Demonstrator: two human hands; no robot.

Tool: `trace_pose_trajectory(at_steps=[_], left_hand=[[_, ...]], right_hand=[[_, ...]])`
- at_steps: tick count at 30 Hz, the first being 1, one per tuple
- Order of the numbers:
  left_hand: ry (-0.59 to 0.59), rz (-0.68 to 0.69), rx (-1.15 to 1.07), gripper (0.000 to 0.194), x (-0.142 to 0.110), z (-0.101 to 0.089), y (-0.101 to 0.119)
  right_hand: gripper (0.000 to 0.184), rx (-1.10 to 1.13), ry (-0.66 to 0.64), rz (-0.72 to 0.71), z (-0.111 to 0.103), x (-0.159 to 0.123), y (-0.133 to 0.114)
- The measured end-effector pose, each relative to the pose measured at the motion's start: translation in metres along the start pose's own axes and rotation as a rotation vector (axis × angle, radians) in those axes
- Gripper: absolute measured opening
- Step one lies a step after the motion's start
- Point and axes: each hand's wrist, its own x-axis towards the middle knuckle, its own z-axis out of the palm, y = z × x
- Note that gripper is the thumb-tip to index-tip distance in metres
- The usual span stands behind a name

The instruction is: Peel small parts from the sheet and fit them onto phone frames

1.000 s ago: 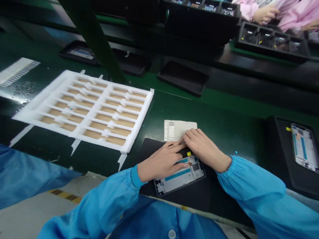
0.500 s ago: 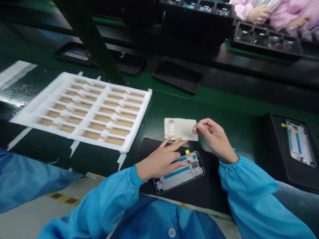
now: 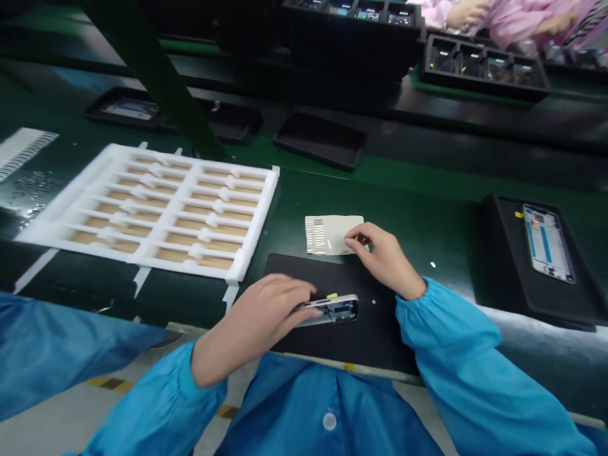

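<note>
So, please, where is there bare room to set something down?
Free: green bench between the cream card and shallow black tray behind; bar a shiny speck, between right hand and phone-bearing tray. Crowded: black mat, around left hand and silver-rimmed phone frame.

A green workbench (image 3: 408, 240) was occupied by a white foam tray (image 3: 173, 209), a black mat (image 3: 375, 335) and, apparently, small metal parts (image 3: 35, 183).

Two bare hands, both bent in a pinch
My left hand (image 3: 278, 307) is nearer the tabletop's (image 3: 418, 215) near edge; my right hand (image 3: 382, 256) reaches farther in.
</note>
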Motion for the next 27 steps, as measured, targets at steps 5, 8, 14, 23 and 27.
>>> trace_pose_trajectory(at_steps=[5,8,14,23,27], left_hand=[[-0.06,0.004,-0.142,0.045,0.032,0.012,-0.031],[-0.102,-0.035,-0.168,0.048,0.04,0.018,-0.044],[-0.092,-0.017,-0.166,0.048,0.038,0.023,-0.046],[0.064,0.059,-0.09,0.044,0.028,0.016,-0.046],[0.095,0.022,-0.047,0.035,0.013,-0.002,-0.03]], right_hand=[[0.005,-0.236,-0.126,0.005,0.029,0.012,0.002],[0.007,-0.293,-0.125,0.012,0.036,0.012,0.004],[0.01,-0.304,-0.076,0.051,0.04,0.011,0.005],[0.013,-0.088,0.184,0.102,0.023,0.007,0.001],[0.017,0.089,0.159,0.118,-0.001,-0.004,-0.017]])
